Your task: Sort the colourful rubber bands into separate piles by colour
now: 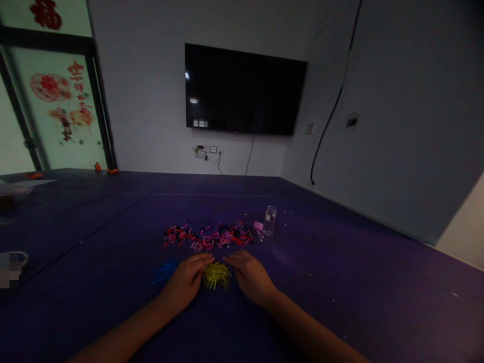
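A small heap of yellow elastic bands (217, 276) lies on the purple surface between my hands. My left hand (188, 277) is curved along its left side, fingers stretched towards the far edge of the heap. On the right, my right hand (250, 275) arches inward with its fingertips near the same heap. Both hands are open and cupped, holding nothing. A blue heap of bands (165, 272) sits just left of my left hand, partly hidden by it. Farther out spreads a loose row of red, pink and black bands (212, 237).
A clear bottle (269, 222) stands uncapped behind the row, with a pink cap (258, 226) beside it. White specks dot the purple mat (340, 262) on the right. Beyond are a wall, a television (244, 91) and a hanging cable (333, 108).
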{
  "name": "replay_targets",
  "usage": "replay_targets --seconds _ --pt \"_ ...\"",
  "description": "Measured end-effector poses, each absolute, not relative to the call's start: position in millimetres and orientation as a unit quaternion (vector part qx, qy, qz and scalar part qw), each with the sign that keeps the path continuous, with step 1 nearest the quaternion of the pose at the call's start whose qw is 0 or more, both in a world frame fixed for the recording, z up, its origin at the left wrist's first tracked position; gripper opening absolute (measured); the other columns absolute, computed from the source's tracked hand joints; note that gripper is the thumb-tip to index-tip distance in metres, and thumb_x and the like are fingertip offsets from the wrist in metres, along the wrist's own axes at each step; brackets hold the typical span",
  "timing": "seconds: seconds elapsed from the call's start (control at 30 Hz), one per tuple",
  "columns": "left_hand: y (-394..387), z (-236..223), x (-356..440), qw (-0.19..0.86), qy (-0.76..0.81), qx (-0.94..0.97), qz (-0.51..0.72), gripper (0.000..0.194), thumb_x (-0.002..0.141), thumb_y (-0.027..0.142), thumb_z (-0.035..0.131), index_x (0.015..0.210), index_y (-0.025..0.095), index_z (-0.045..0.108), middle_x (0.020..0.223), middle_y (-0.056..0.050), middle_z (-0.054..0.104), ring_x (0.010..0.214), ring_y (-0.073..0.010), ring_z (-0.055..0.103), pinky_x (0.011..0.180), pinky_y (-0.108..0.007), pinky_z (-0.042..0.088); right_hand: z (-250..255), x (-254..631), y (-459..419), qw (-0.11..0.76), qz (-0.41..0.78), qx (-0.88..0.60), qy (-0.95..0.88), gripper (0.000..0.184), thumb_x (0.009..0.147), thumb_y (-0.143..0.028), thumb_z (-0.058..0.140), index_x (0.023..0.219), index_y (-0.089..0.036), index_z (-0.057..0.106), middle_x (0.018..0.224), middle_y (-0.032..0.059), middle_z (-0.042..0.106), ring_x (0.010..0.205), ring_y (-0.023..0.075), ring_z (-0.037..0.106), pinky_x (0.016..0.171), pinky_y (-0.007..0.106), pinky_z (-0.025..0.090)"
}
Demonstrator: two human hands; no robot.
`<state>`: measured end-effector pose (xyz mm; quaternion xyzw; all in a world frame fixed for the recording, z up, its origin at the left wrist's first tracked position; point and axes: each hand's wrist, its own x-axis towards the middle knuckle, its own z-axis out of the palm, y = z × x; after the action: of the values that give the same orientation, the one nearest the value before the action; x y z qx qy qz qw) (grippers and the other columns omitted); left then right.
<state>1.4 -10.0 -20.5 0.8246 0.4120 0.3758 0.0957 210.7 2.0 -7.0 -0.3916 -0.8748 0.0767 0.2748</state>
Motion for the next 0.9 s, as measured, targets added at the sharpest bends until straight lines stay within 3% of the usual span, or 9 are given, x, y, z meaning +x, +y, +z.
replay_targets --seconds 0.2,0.43,0.9 --pt "-19.3 -13.7 -3.5 0.003 0.463 0.826 0.322 0.038 0.074 0.002 0.04 0.098 0.018 0.065 0.096 -0.007 0.066 0.093 -0.0192 0.059 0.086 -0.036 0.048 -7.7 213.0 -1.8 0.285 0.083 -0.382 -0.875 0.047 0.08 -0.002 0.038 0.115 -0.019 0.064 0.115 0.0067 0.065 0.108 0.0173 0.056 0.096 0.034 0.042" --pt "-27.9 -9.2 8.1 -0.015 0.451 0.853 0.262 0.028 0.073 0.003 0.043 0.084 0.018 0.064 0.085 -0.005 0.064 0.084 -0.0191 0.057 0.077 -0.034 0.047 -7.7 210.2 -10.0 0.232 0.068 -0.336 -0.91 0.046 0.089 -0.015 0.039 0.134 -0.022 0.045 0.135 0.0065 0.05 0.127 0.0206 0.041 0.104 0.042 0.034" --pt "-33.1 -11.0 10.3 0.0 0.415 0.87 0.266 0.024 0.076 0.008 0.041 0.084 0.019 0.061 0.086 -0.005 0.065 0.078 -0.0166 0.06 0.067 -0.028 0.047 -7.7 211.6 -5.2 0.268 0.074 -0.322 -0.905 0.037 0.087 -0.011 0.042 0.118 -0.02 0.06 0.117 0.0074 0.064 0.108 0.0167 0.057 0.095 0.032 0.043"
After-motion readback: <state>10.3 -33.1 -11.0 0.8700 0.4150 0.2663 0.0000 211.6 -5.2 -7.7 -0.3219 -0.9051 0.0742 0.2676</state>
